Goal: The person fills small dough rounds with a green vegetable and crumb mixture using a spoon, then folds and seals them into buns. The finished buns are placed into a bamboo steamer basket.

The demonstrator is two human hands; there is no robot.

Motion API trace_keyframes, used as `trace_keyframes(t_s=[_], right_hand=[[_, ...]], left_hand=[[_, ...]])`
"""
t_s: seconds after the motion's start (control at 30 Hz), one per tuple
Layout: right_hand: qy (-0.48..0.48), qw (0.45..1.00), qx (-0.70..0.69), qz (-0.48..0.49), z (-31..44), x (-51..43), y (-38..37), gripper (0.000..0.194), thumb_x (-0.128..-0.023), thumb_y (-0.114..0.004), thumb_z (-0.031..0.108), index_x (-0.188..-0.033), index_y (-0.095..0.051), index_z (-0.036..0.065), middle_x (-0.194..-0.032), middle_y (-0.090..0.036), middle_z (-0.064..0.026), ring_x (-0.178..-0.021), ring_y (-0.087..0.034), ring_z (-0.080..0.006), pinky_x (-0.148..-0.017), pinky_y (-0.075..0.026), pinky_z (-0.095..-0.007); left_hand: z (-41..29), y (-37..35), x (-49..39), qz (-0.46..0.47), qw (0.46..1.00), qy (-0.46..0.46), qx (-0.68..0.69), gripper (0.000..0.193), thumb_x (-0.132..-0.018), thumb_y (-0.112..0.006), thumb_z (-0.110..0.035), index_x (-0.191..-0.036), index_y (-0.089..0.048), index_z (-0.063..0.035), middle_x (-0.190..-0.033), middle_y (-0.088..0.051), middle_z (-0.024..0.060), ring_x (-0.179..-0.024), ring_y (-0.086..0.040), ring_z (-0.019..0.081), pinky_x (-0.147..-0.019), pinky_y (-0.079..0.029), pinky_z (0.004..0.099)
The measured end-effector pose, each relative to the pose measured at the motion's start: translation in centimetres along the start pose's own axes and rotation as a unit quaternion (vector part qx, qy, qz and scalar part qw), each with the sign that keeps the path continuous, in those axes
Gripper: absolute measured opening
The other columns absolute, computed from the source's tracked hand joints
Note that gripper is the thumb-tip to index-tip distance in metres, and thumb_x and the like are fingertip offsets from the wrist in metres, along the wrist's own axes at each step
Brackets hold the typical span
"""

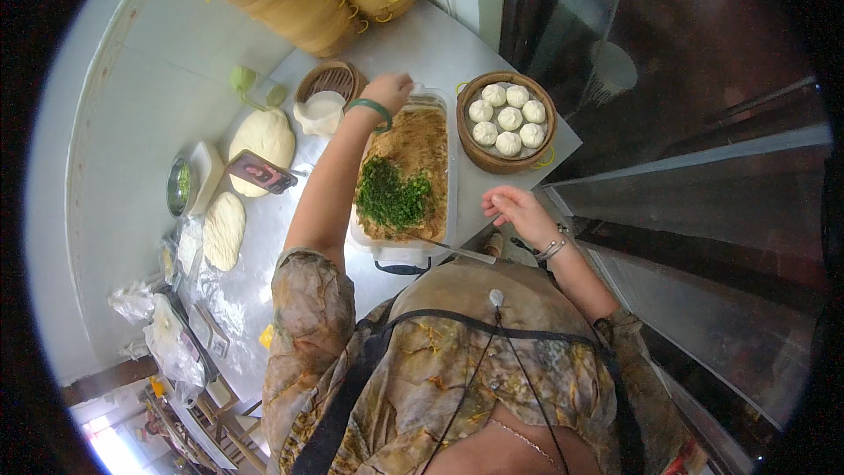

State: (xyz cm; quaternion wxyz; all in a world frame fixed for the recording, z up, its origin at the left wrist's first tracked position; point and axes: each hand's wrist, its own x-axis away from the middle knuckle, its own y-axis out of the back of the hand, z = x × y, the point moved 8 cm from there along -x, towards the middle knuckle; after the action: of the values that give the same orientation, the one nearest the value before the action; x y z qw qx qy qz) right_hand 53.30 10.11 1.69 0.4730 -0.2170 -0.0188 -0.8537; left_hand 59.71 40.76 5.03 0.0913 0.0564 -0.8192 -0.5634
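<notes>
My left hand reaches to the far left corner of a white plastic tub; its fingers are bent over the rim, and whether they grip it is hidden. Brown minced filling fills the tub, with chopped green herbs heaped on the near half. A metal utensil slants out over the near right corner. My right hand hovers right of the tub, fingers loosely curled, apart from the utensil. Beyond it, a round bamboo steamer holds several pleated buns.
Tall stacks of bamboo steamers stand at the back. On the left lie two dough pieces, a propped phone, a bowl of chopped greens and plastic bags. A small steamer sits beside my left hand.
</notes>
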Motion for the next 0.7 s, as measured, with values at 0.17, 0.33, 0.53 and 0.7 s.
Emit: trace_keyframes(t_s=[0.17,0.33,0.53,0.7], right_hand=[[-0.015,0.998,-0.039,-0.037,-1.4,0.6,0.7,0.026,-0.097,-0.048,0.024,-0.105,-0.061,0.003,-0.094,-0.064,-0.0035,-0.084,-0.061,-0.0118,-0.067,-0.051,-0.0258],[-0.026,0.997,-0.046,-0.06,-1.8,-0.8,0.9,0.03,-0.099,-0.042,0.024,-0.106,-0.059,0.0,-0.096,-0.064,-0.0092,-0.084,-0.063,-0.0158,-0.07,-0.053,-0.0291],[-0.04,0.994,-0.032,-0.095,-1.1,-0.3,1.3,0.031,-0.1,-0.042,0.024,-0.105,-0.058,-0.002,-0.095,-0.064,-0.0113,-0.082,-0.064,-0.0179,-0.068,-0.054,-0.0299],[-0.066,0.989,-0.051,-0.125,-2.6,1.1,1.9,0.03,-0.1,-0.042,0.023,-0.104,-0.057,-0.002,-0.094,-0.064,-0.0125,-0.08,-0.065,-0.0191,-0.067,-0.054,-0.0306]], left_hand=[[4.8,1.2,2.4,-0.005,0.997,0.063,0.044,0.03,-0.088,-0.052,-0.029,-0.102,-0.067,-0.0076,-0.096,-0.066,0.02,-0.092,-0.061,0.0385,-0.082,-0.048,0.0442],[6.1,2.7,1.8,-0.036,0.998,0.047,0.013,0.029,-0.087,-0.053,-0.03,-0.104,-0.066,-0.0102,-0.102,-0.063,0.0201,-0.093,-0.06,0.037,-0.086,-0.048,0.0435],[7.3,21.5,3.7,-0.443,0.888,0.117,0.043,0.048,-0.078,-0.064,-0.016,-0.122,-0.048,-0.0111,-0.114,-0.05,0.0227,-0.096,-0.056,0.0423,-0.082,-0.048,0.047],[12.2,32.8,3.7,-0.574,0.804,0.15,-0.042,0.062,-0.075,-0.07,-0.021,-0.13,-0.043,-0.0136,-0.134,-0.038,0.0234,-0.109,-0.053,0.0426,-0.09,-0.047,0.0455]])
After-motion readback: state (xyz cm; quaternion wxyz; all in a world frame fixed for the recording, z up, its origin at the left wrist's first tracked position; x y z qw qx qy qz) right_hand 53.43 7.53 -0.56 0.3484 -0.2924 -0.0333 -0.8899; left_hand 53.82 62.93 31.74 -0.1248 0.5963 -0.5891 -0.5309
